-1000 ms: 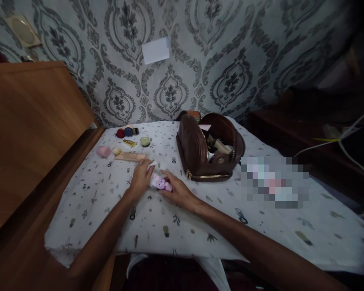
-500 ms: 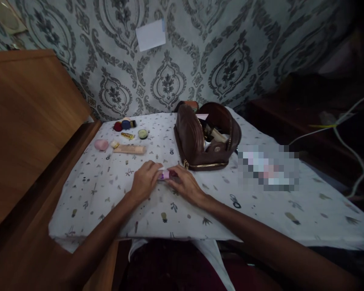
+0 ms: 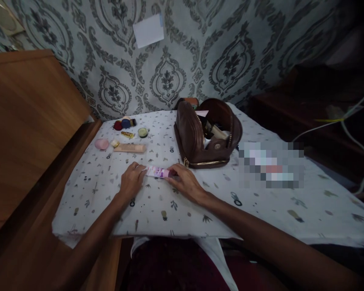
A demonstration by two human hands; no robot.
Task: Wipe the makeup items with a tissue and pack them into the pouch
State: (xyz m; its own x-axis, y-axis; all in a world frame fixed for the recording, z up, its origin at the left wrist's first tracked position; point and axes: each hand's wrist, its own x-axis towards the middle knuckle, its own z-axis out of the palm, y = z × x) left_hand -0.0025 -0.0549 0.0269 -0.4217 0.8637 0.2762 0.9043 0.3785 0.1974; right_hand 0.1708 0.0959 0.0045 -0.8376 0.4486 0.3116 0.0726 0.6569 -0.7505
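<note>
A small pink and purple squeeze tube (image 3: 158, 172) lies crosswise between my hands, low over the tablecloth. My left hand (image 3: 131, 179) pinches its pale flat end. Around its pink cap end, the thumb and fingers of my right hand (image 3: 185, 182) are closed. Just beyond my right hand stands a brown cosmetic bag (image 3: 189, 139), unzipped, with several cosmetics inside. Farther off on the left lie a beige tube (image 3: 129, 148), a pink sponge (image 3: 102, 144) and a small round jar (image 3: 142, 132).
A gold tube (image 3: 127, 134) and several small round items, one dark red (image 3: 118, 125), sit near the wall. At right, a blurred patch (image 3: 271, 165) hides something on the patterned cloth (image 3: 182, 220). A wooden panel (image 3: 33, 121) borders the left; a white cable (image 3: 362, 157) hangs right.
My left hand has slid left along the tube, so its printed middle now shows. My right hand has stayed almost in place on the cap end.
</note>
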